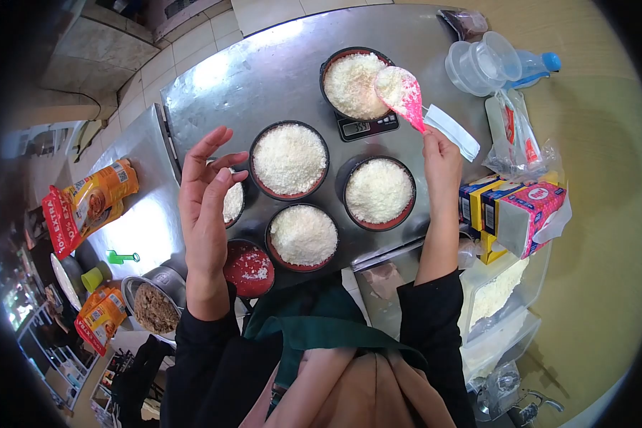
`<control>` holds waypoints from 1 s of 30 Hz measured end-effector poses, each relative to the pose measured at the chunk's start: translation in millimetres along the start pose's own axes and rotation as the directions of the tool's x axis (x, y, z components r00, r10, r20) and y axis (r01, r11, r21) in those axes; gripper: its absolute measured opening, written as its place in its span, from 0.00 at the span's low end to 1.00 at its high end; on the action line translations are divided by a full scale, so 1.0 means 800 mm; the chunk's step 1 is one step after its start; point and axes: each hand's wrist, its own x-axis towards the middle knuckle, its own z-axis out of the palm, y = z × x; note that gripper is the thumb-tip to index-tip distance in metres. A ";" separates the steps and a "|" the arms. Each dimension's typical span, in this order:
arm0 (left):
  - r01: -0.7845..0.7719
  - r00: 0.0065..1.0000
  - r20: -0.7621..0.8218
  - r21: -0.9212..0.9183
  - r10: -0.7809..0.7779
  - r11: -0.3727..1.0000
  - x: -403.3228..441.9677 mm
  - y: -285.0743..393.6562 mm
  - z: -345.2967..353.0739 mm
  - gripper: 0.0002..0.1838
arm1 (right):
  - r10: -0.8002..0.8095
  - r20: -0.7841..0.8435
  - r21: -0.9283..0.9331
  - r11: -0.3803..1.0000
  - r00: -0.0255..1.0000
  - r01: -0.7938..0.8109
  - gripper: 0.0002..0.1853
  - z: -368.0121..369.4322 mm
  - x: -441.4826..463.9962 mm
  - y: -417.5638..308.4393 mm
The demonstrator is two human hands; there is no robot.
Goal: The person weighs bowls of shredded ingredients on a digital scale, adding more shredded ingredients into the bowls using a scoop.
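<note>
My right hand [442, 167] grips the handle of a pink rice paddle [409, 107]. Its blade carries white grated flakes and is over the right rim of a dark bowl [354, 85] filled with similar flakes. That bowl rests on a digital scale [357, 129] whose display seems to read 351. My left hand [208, 192] holds nothing, fingers apart, above a partly hidden bowl of white flakes [233, 202]. Beside it stand further heaped bowls: one in the middle [290, 158], one nearer me [303, 235] and one to the right [380, 190]. A red-lined bowl [248, 269] holds only scattered flakes.
Stacked clear plastic tubs [481, 64], boxes [517, 214] and a white folded paper [451, 133] lie on the right. Below them is a clear bin of white flakes [499, 292]. Orange pouches [96, 196] and a pot of brown crumbly filling [155, 307] are on the left.
</note>
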 end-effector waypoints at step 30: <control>-0.005 0.999 0.040 0.005 0.004 1.000 0.003 -0.006 0.005 0.25 | 0.034 0.128 0.360 0.929 0.991 -0.079 0.17 0.010 0.004 0.019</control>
